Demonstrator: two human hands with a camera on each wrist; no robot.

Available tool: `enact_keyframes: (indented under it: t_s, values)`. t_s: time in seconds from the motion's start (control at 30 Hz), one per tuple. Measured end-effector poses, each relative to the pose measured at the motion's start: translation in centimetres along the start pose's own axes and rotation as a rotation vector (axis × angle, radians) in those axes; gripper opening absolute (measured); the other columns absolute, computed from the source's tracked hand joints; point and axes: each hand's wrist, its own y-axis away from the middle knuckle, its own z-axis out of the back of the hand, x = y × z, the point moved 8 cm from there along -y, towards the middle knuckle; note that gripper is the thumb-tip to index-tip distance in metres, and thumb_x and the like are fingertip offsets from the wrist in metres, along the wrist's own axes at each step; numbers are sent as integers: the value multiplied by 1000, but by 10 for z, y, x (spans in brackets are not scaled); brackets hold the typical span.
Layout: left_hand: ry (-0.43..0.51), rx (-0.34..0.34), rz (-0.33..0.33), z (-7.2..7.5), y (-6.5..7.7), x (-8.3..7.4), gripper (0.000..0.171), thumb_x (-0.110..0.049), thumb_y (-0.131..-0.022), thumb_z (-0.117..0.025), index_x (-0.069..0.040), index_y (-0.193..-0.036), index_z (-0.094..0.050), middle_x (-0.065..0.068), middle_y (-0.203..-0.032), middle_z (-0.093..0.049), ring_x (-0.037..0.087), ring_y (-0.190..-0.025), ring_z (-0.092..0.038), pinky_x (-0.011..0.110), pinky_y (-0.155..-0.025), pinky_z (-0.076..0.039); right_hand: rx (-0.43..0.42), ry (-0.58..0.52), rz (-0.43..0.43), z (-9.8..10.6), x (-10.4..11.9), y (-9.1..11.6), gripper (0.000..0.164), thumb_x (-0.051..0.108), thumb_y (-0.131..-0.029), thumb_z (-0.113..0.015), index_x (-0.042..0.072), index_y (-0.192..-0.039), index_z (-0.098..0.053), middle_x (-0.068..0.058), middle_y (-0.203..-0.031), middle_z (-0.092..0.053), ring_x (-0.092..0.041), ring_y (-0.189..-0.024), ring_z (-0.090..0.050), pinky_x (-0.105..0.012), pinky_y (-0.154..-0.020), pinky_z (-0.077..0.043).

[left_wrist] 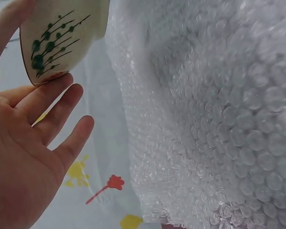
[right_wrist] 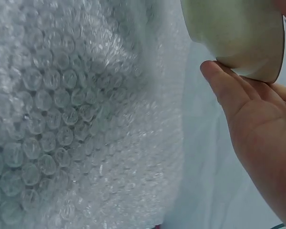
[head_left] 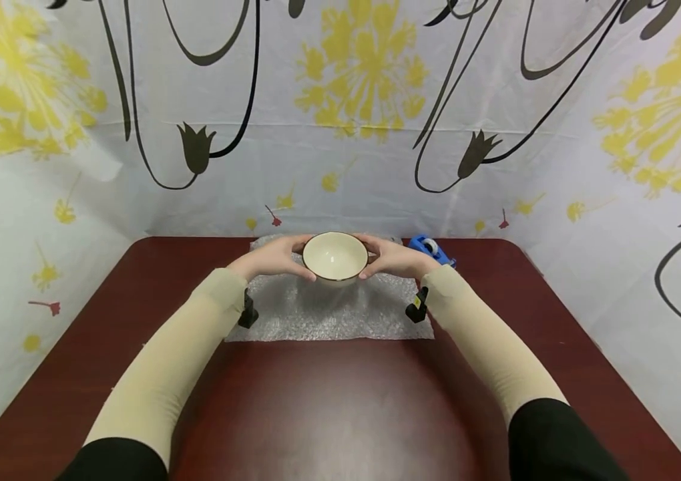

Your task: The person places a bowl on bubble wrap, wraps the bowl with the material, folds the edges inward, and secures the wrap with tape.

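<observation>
A cream bowl with a thin dark rim [head_left: 335,256] is held between both hands above a sheet of bubble wrap [head_left: 331,314], its inside tilted toward the head camera. My left hand [head_left: 277,258] grips its left side, thumb at the near rim and fingers behind. On the opposite side my right hand [head_left: 396,258] holds it in the same way. Green sprigs are painted on the bowl's outer wall [left_wrist: 62,36], seen in the left wrist view. In the right wrist view the bowl's plain outer side [right_wrist: 238,38] rests against the right fingers.
A blue tape dispenser [head_left: 430,248] lies behind the right wrist, at the back of the dark red table [head_left: 340,407]. A patterned white cloth [head_left: 340,180] hangs round the table's back and sides. Small black devices are strapped at both wrists.
</observation>
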Motion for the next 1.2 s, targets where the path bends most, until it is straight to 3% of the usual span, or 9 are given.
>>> enact_keyframes:
  t_s: [0.17, 0.4, 0.97, 1.2]
  values:
    - [12, 24, 25, -5, -10, 14, 100, -34, -72, -87, -15, -152, -32, 8, -146, -43, 26, -133, -42, 48, -104, -38, 14, -49, -9, 2, -17, -10, 99, -6, -83, -72, 22, -157, -12, -9, -157, -18, -34, -138, -33, -45, -100, -43]
    - [41, 62, 54, -9, -15, 27, 103, -35, -73, -86, -14, -154, -26, 10, -150, -38, 27, -135, -39, 47, -105, -37, 22, -35, -50, 3, -28, -18, 105, -6, -85, -70, 19, -157, 2, -8, -161, -5, -35, -142, -25, -45, -102, -42]
    - [10, 46, 61, -13, -26, 36, 105, -32, -77, -84, -5, -155, -19, 14, -150, -38, 29, -133, -42, 44, -102, -42, 3, -54, -58, 12, -39, -26, 104, -7, -82, -72, 23, -157, -7, -8, -159, -13, -34, -140, -27, -48, -104, -39]
    - [56, 81, 67, -20, -30, 45, 106, -32, -79, -82, -6, -156, -14, 15, -154, -30, 30, -136, -37, 45, -105, -39, 7, -41, -81, 13, -47, -28, 103, -5, -84, -71, 21, -157, -3, -10, -160, -10, -34, -141, -25, -47, -105, -38]
